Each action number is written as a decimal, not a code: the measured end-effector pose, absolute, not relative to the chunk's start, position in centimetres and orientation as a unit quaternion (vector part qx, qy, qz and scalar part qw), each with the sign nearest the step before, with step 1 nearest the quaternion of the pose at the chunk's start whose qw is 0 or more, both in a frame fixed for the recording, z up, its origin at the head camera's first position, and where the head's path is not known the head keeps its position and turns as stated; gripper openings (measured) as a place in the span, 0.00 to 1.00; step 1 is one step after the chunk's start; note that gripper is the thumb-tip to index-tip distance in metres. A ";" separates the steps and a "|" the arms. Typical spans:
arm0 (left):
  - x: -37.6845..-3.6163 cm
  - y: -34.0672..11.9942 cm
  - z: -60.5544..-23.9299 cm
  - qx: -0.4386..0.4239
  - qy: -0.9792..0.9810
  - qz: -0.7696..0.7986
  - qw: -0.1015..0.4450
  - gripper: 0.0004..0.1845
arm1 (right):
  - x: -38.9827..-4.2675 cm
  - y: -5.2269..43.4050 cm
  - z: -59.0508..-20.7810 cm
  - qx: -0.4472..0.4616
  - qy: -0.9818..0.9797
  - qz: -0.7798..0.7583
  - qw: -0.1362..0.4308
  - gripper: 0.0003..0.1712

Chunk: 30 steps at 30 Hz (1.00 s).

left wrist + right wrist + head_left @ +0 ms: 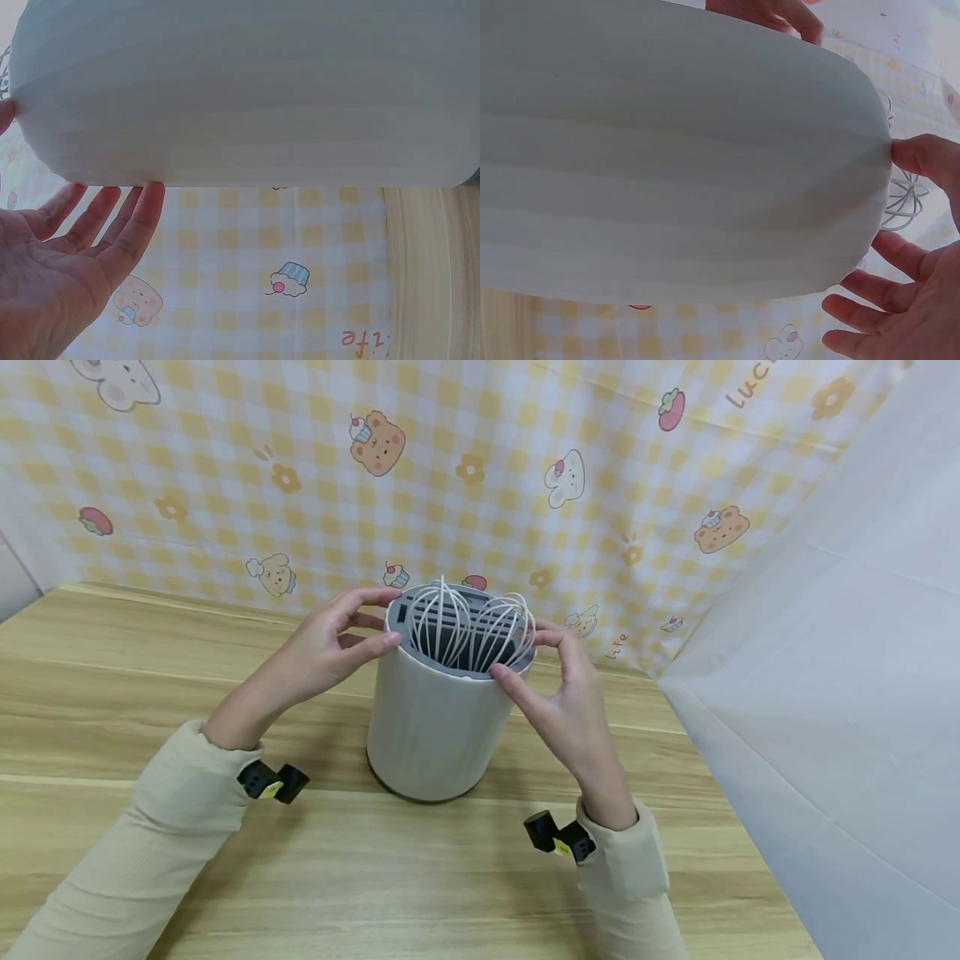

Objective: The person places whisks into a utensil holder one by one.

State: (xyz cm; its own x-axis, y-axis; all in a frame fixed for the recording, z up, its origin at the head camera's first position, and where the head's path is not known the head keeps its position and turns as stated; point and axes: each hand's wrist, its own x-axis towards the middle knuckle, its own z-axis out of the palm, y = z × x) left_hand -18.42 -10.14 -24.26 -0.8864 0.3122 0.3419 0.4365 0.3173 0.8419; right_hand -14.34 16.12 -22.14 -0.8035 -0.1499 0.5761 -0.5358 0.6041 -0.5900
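A white, ribbed utensil holder (pixel 438 727) stands upright on the table, with a grey slotted insert (pixel 457 664) in its top. Two wire whisks, a left whisk (pixel 441 622) and a right whisk (pixel 501 631), poke out heads up; their handles are hidden inside. My left hand (pixel 330 639) grips the left side of the rim, thumb at the front and index finger toward the back. On the opposite side my right hand (pixel 566 693) holds the rim, its thumb at the front edge close to the right whisk. In the left wrist view, several fingertips (pixel 154 196) touch the holder's wall.
The wood-grain table (pixel 315 877) reaches back to a yellow-checked cloth (pixel 465 510) printed with cartoon animals. A white sheet (pixel 825 677) hangs along the right side. Each sleeve cuff carries a small black camera, one being the left camera (pixel 258 779).
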 end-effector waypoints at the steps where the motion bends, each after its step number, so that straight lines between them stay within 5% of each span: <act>1: -18.4 -10.1 -24.3 -0.231 -0.809 -0.537 0.058 0.28 | -14.3 16.2 -22.1 0.199 -0.862 0.399 0.241 0.26; 30: -17.8 -10.3 -25.4 -0.271 -0.800 -0.526 0.097 0.30 | -14.2 20.5 -21.1 0.194 -0.823 0.475 0.245 0.27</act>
